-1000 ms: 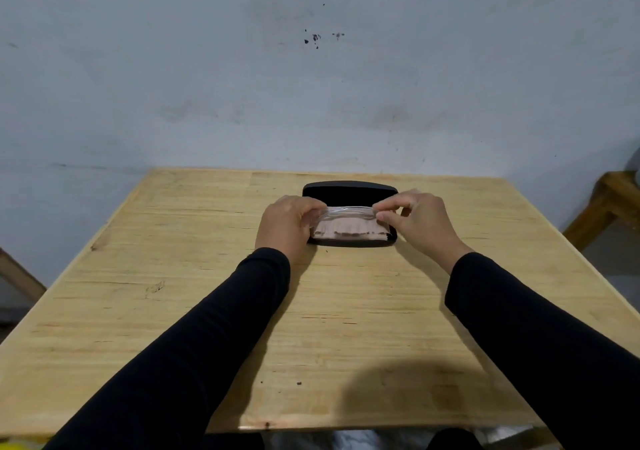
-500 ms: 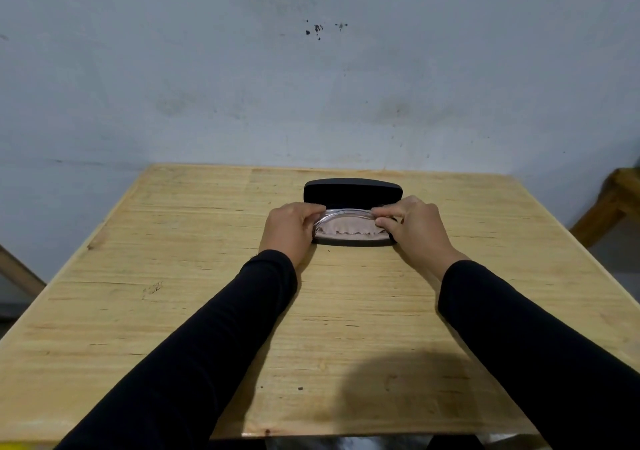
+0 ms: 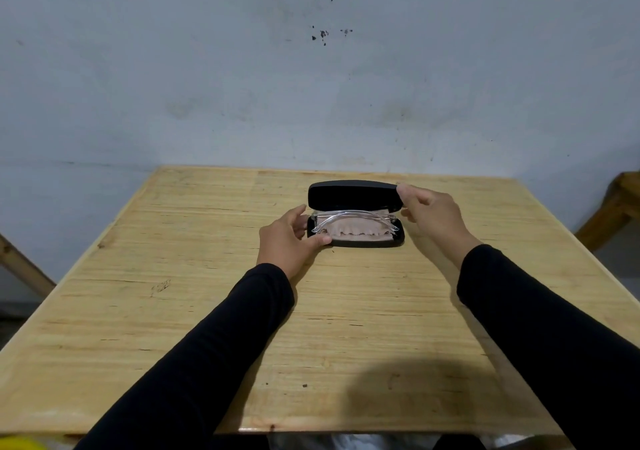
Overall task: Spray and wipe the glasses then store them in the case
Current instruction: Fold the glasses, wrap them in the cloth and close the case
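A black glasses case stands open in the far middle of the wooden table, its lid upright behind the base. Clear-framed glasses lie folded in the base on a pink cloth. My left hand grips the left end of the base, thumb on its front rim. My right hand pinches the right end of the lid between finger and thumb.
A grey wall rises just behind the table's far edge. A wooden frame stands off the right side and a wooden strut off the left. Something yellow shows below the near left corner.
Both hands have let go of the glasses, which now lie in the case. The left hand has moved to the base's left end and the right hand up to the lid.
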